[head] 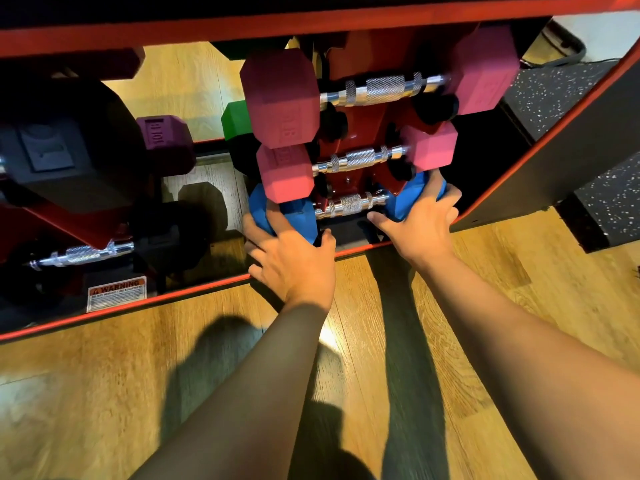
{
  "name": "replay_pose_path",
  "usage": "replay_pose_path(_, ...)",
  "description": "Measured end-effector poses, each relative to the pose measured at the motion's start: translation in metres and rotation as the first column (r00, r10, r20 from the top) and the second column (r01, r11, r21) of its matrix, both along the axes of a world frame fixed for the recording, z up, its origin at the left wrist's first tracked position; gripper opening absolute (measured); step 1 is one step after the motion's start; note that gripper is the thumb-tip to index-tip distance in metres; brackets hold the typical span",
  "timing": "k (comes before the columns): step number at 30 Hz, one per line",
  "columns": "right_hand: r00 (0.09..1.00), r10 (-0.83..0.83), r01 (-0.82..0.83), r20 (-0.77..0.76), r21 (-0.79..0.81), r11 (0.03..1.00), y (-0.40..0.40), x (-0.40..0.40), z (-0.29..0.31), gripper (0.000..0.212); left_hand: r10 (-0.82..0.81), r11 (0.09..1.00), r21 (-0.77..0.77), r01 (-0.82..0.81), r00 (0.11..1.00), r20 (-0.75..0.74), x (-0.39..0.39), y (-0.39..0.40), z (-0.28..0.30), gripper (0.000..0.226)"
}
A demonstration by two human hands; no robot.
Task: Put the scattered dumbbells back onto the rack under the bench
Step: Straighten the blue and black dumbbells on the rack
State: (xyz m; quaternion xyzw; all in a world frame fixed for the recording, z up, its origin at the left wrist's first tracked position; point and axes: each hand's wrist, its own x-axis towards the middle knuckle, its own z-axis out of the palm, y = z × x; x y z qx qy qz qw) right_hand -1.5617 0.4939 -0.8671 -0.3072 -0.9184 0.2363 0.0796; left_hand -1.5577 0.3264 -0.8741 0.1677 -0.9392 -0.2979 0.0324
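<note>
A blue dumbbell (349, 204) with a chrome handle lies on the lowest tier of the red rack (363, 123) under the bench. My left hand (294, 261) wraps its left blue head, and my right hand (420, 223) grips its right blue head. Above it rest a pink dumbbell (356, 159) and, higher, a larger magenta dumbbell (381, 86), both seated on the rack.
To the left under the bench frame (138, 303) sit black dumbbells (69, 168), a purple one (166, 140), a green head (235, 121) and a chrome-handled black one (86, 252). A warning sticker (116, 292) marks the frame. Wooden floor (104, 393) lies in front; speckled black mats (561, 91) sit at right.
</note>
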Motion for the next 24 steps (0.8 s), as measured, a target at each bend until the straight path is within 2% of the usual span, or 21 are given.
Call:
replay_pose_path(5, 0.999, -0.031, 0.032, -0.044, 0.015, 0.999, -0.003, 0.003, 0.008, 0.126, -0.019, 0.998, 0.065, 0.021, 0.999, -0.031, 0.005, -0.008, 0.010, 0.106)
replay_pose_path(12, 0.946, -0.100, 0.099, -0.308, -0.019, 0.995, -0.007, 0.010, 0.035, 0.128, -0.013, 0.977, 0.207, 0.056, 0.978, -0.206, -0.003, -0.014, 0.050, 0.110)
replay_pose_path(16, 0.951, -0.038, 0.044, -0.308, 0.015, 0.999, -0.011, 0.004, 0.056, 0.127, -0.052, 0.968, 0.238, 0.078, 0.992, -0.112, -0.010, -0.008, 0.077, 0.103)
replay_pose_path(20, 0.976, -0.025, 0.021, -0.218, -0.018, 1.000, -0.014, -0.003, 0.072, 0.102, -0.173, 0.971, 0.170, 0.168, 0.985, 0.019, -0.008, -0.001, 0.087, 0.070)
replay_pose_path(22, 0.971, -0.032, 0.004, -0.238, -0.115, 0.993, -0.010, -0.006, 0.073, 0.089, -0.163, 0.977, 0.145, 0.158, 0.986, 0.025, -0.014, -0.001, 0.077, 0.067)
replay_pose_path(24, 0.963, -0.018, -0.028, -0.271, -0.166, 0.986, -0.009, -0.007, 0.076, 0.074, -0.133, 0.987, 0.094, 0.133, 0.991, -0.004, -0.017, -0.003, 0.071, 0.076)
